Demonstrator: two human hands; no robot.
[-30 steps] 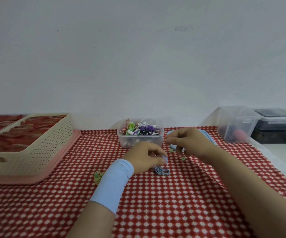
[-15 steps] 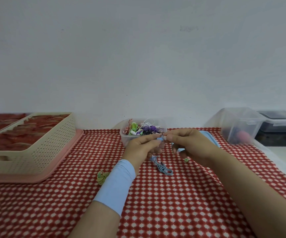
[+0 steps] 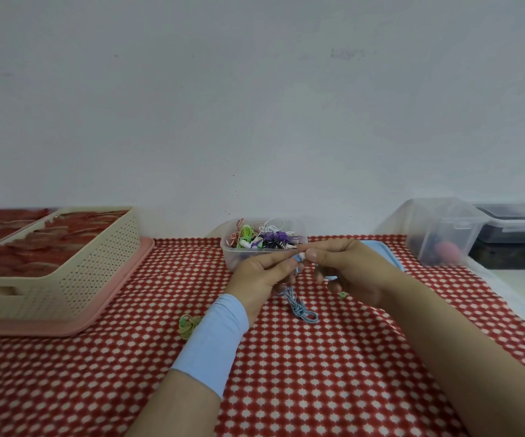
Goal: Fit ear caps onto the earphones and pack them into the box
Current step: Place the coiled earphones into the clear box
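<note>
Both hands, left and right, pinch a blue earphone above open bench; tub just behind.

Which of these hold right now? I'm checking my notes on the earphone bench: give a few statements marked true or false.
1. Both hands, left hand and right hand, meet at a blue earphone. True.
2. Its cable hangs to the checked cloth. True.
3. The clear tub of earphones is empty. False: it holds coloured earphones.
4. The cream basket sits right of the hands. False: left, on a pink tray.
</note>
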